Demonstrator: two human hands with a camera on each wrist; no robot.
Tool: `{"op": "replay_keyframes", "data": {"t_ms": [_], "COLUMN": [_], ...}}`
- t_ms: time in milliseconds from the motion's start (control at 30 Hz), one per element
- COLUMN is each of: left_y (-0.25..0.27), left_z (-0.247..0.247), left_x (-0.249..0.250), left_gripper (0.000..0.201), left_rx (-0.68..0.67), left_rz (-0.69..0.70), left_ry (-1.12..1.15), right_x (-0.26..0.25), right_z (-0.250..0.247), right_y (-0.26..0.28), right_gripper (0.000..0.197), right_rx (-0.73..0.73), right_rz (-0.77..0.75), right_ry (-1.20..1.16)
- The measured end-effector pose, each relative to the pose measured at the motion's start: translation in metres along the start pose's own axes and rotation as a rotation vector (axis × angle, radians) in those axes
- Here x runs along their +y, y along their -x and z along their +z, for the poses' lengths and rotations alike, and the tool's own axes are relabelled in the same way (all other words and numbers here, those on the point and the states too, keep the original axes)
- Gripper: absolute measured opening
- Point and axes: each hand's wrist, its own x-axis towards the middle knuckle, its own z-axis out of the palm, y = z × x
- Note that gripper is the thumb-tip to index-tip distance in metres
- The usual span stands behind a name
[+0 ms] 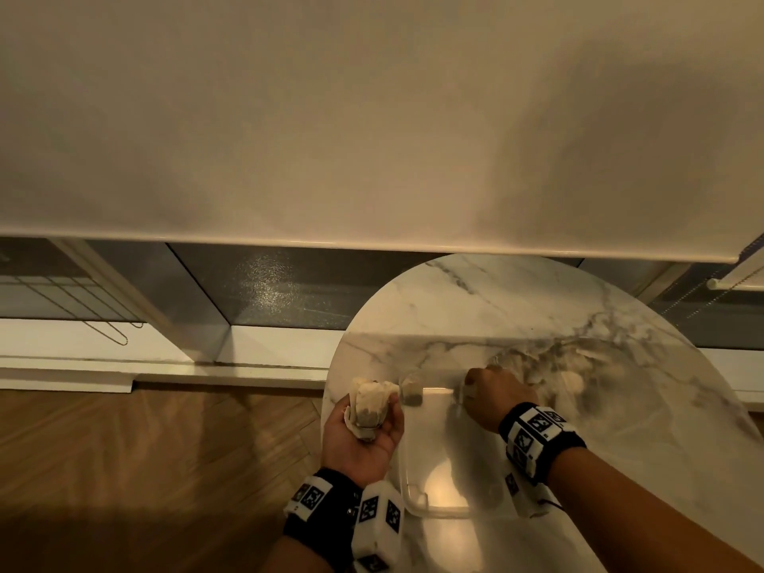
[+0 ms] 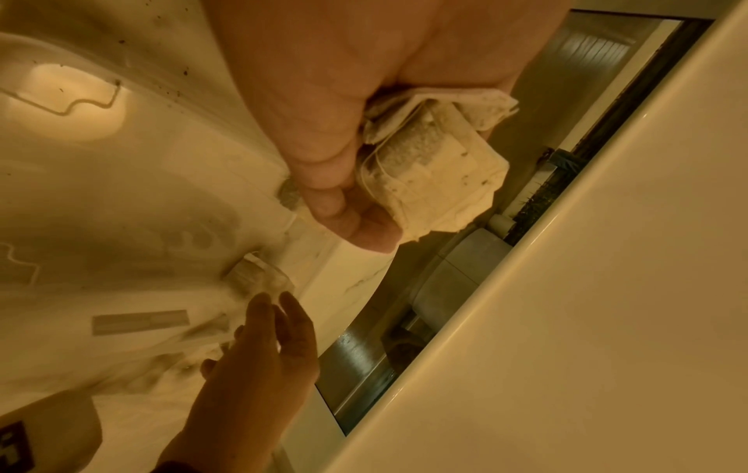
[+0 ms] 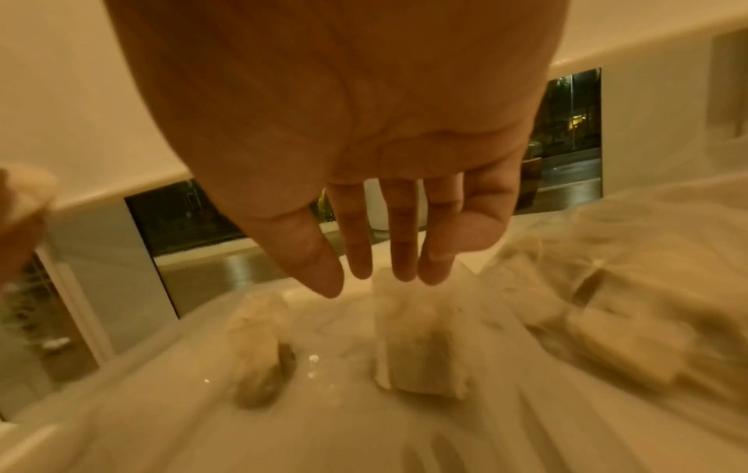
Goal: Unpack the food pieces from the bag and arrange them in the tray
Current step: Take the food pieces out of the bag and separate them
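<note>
Blind: we see a cream roller blind (image 1: 372,117) drawn most of the way down, bottom bar just above the sill
Window: dark glass (image 1: 268,283) below it, w/ pale frames
Floor: brown wood boards (image 1: 144,448)
Table: round, white marble top (image 1: 516,308) w/ grey veins
Light: warm, dim, yellowish

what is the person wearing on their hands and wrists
Both hands are bare, no gloves or sleeves. The left wrist carries a black band with white blocks printed in black square markers; the right wrist carries a matching black band with white marker blocks.
</note>
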Motion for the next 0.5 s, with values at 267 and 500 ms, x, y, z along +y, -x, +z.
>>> {"op": "replay_keyframes", "data": {"t_ms": [267, 500], "left_y": [0.008, 0.016], "left_z": [-0.001, 0.002], "left_x": [-0.014, -0.031], "left_gripper": [0.031, 0.029], "left_rx": [-0.039, -0.152], "left_rz": [-0.001, -0.061], "left_ry": [-0.086, -0.178], "right_x": [-0.051, -0.062], "right_z": [-0.034, -0.018], "right_y": [0.065, 0.071], "right_gripper": [0.014, 0.018], "right_rx": [0.180, 0.272], "right_rz": [-0.347, -0.481], "right_ry": [-0.626, -0.460]}}
